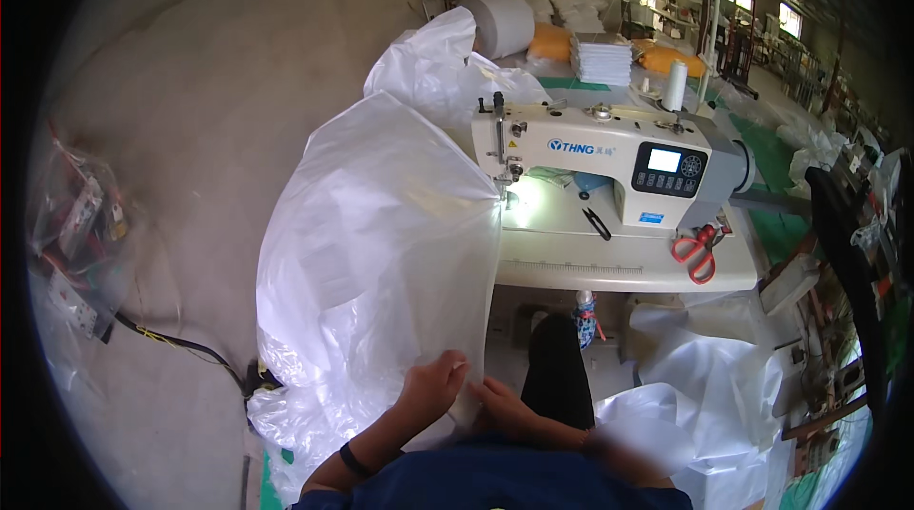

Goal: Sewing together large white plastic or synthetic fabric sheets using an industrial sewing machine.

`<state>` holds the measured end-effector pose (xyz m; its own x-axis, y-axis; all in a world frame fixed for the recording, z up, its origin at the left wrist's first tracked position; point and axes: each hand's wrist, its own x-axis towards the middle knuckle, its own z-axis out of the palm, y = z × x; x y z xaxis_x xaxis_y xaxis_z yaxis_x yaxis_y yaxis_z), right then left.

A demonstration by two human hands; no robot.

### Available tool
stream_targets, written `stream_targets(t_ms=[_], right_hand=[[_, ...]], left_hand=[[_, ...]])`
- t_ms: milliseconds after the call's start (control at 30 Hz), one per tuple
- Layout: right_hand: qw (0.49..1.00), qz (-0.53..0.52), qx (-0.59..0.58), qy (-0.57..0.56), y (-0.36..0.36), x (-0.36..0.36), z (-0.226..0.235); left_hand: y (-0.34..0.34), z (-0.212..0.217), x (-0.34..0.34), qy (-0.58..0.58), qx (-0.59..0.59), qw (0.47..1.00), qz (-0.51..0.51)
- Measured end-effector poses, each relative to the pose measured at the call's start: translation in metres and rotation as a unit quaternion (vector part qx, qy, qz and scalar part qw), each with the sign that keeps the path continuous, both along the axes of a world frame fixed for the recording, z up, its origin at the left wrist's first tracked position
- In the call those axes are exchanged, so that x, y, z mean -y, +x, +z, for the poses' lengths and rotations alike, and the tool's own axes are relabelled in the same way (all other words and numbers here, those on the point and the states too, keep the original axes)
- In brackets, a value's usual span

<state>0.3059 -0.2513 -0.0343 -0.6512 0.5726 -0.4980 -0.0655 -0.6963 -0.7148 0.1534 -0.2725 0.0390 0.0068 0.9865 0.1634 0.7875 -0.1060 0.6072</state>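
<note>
Between fingers (451, 360), glossy white sheeting (381, 224), crinkled

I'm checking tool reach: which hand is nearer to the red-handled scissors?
Right. The right hand, at the white sheet's edge, is left of the red-handled scissors and closer to the body; the left hand, also at the sheet, is farther left.

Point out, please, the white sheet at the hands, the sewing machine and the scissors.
White sheet (381, 224): head view, on its broad middle.
Sewing machine (621, 137): head view, on its white body.
Scissors (705, 237): head view, near where the red handles meet.
</note>
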Motion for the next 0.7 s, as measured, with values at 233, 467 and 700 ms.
stream_targets(t_ms=[233, 467, 700], right_hand=[[0.985, -0.014, 0.024, 0.17, -0.009, -0.021, -0.036], [0.989, -0.051, 0.019, 0.137, -0.011, -0.038, -0.03], [0.977, -0.038, 0.081, 0.196, -0.028, -0.063, -0.057]], left_hand=[[-0.019, -0.041, -0.008, 0.027, -0.185, 0.98, 0.073], [-0.009, -0.044, -0.007, 0.074, -0.088, 0.993, -0.024], [-0.025, -0.079, -0.007, -0.047, -0.249, 0.919, -0.303]])
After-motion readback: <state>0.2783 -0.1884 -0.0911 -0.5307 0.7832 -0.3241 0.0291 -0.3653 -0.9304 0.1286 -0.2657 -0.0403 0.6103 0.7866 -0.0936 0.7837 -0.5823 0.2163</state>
